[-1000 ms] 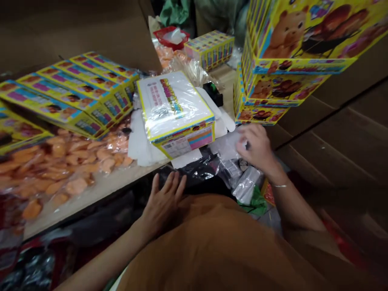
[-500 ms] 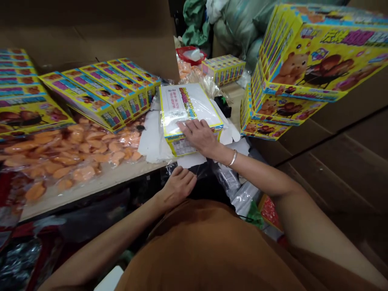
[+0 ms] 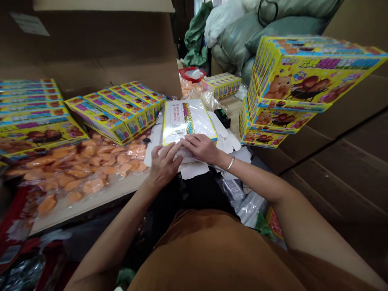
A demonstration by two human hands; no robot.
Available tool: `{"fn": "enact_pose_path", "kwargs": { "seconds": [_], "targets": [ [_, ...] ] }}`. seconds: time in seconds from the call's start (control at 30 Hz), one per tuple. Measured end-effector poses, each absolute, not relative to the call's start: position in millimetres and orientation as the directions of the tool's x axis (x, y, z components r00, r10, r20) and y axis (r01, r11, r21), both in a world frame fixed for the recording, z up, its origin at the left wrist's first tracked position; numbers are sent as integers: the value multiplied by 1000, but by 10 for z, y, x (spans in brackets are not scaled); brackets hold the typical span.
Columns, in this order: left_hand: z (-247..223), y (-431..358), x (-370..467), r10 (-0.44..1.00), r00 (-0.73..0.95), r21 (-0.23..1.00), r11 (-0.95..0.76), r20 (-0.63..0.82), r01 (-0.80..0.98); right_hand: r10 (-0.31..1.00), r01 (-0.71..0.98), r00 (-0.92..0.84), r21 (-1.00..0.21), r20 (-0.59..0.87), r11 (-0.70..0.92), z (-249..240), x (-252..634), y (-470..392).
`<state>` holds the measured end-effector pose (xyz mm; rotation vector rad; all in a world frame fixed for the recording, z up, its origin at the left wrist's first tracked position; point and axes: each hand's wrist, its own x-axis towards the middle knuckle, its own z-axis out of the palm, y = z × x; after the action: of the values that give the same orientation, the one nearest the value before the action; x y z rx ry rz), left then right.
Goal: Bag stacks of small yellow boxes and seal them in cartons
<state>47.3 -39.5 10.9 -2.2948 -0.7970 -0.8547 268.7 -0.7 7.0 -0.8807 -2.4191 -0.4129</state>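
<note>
Tbl (image 3: 118, 186), near L: clear-bagged orange pcs (image 3: 72, 171). Just behind: row of yellow boxes (image 3: 112, 109); more yellow cartons (image 3: 39, 129) further L. R: bear-print box stack (image 3: 303, 83), 3 tiers. Far ctr: red basket (image 3: 183, 74) w/ white stuff inside, yellow multipack (image 3: 224, 85) just R of it. Far R: grey-green sacks (image 3: 236, 38) piled, white sack (image 3: 222, 20) beside. Far L: big brown cardboard (image 3: 121, 44). Near R, low: clear plastic pkgs (image 3: 251, 208), contents unclear.
</note>
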Motion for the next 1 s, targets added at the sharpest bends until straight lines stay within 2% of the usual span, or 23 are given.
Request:
{"fn": "enact_pose_path", "kwargs": {
  "seconds": [0.27,0.4,0.47,0.57,0.67,0.83,1.0],
  "targets": [
    [175,-237,413,221,718,-421,-682,660,598,416,498,-773,51,479,866,244,2882,-36],
    [234,-213,436,223,707,-404,-689,672,601,469,532,-787,55,402,845,356,2847,-248],
    [257,-189,450,228,693,-392,-687,684,613,533,606,-753,91,387,790,330,2767,-368],
    [260,-154,446,232,672,-376,-681,704,629,613,714,-658,102,438,693,232,2649,-452],
    [242,-128,421,229,660,-358,-692,715,627,634,742,-601,45,486,669,199,2632,-420],
    [231,-87,429,167,614,-341,-707,771,620,671,740,-578,-49,465,671,385,2645,-443],
    [220,-47,466,147,573,-323,-702,807,635,782,852,-380,-142,494,503,411,2317,-596]
  ]
}}
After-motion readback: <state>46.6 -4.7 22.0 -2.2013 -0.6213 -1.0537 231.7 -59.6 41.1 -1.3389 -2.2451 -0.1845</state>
